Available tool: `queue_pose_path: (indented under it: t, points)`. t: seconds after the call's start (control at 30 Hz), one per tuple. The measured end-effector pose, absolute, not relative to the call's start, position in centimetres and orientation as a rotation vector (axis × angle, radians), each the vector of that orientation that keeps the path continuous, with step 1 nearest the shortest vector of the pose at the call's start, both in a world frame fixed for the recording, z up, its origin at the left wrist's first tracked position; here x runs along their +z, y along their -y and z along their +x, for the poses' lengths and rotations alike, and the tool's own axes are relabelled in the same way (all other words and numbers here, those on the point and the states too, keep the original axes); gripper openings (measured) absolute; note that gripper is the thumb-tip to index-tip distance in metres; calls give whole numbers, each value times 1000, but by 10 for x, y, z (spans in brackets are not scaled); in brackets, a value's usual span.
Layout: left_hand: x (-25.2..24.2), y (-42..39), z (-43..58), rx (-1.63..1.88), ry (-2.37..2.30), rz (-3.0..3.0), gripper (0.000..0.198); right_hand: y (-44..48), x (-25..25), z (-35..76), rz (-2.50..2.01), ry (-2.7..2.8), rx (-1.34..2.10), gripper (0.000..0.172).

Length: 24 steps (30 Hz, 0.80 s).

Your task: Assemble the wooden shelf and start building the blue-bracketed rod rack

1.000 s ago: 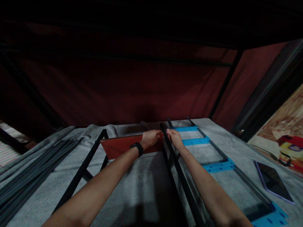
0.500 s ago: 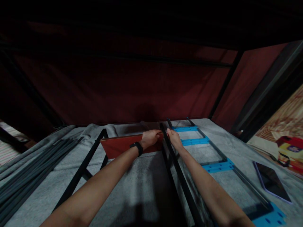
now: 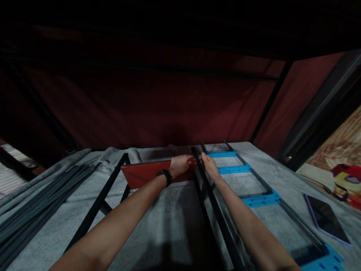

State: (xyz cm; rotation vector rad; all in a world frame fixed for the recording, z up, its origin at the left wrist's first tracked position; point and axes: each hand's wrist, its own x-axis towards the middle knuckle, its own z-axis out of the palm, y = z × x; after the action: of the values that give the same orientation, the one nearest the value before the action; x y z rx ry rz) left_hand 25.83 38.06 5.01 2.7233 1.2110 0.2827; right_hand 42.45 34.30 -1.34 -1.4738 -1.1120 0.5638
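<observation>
A reddish-brown board (image 3: 146, 174) stands on edge between two black metal side frames, the left frame (image 3: 96, 207) and the right frame (image 3: 216, 207). My left hand (image 3: 179, 165), with a dark wristband (image 3: 167, 177) behind it, is closed over the board's top edge near its right end. Across the right frame's far end, my right hand (image 3: 209, 165) is pinched against the outer side of the tube. Whatever lies between its fingertips is too small to make out.
To the right lie black frame pieces joined by blue plates (image 3: 262, 199). A phone (image 3: 327, 218) rests farther right, near a red and yellow package (image 3: 348, 184). Dark tubes (image 3: 47, 203) are bundled on the left over a grey blanket (image 3: 158, 226). A dark red cloth (image 3: 175, 105) hangs behind.
The whole view has shifted slightly. Both hands keep the same places on the board and the right frame, with only a small change in the right fingers.
</observation>
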Motion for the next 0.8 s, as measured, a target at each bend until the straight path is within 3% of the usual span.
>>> queue_pose_path:
  t: [0.13,0.27,0.5,0.67,0.8]
  points:
    - [48,-382,259,331,-1196,2749,40,-343,-15,423,-1289,1068,623,42]
    - [46,-383,258,331,-1189,2754,41,-342,-13,426,-1493,1136,490,46]
    - [44,-384,258,350,-1169,2771,40,-346,-13,425,-1309,1075,678,41]
    - [47,-382,257,338,-1171,2762,41,-345,-18,426,-1510,1127,570,51]
    - [47,-382,258,327,-1183,2755,41,-345,-17,427,-1384,995,711,48]
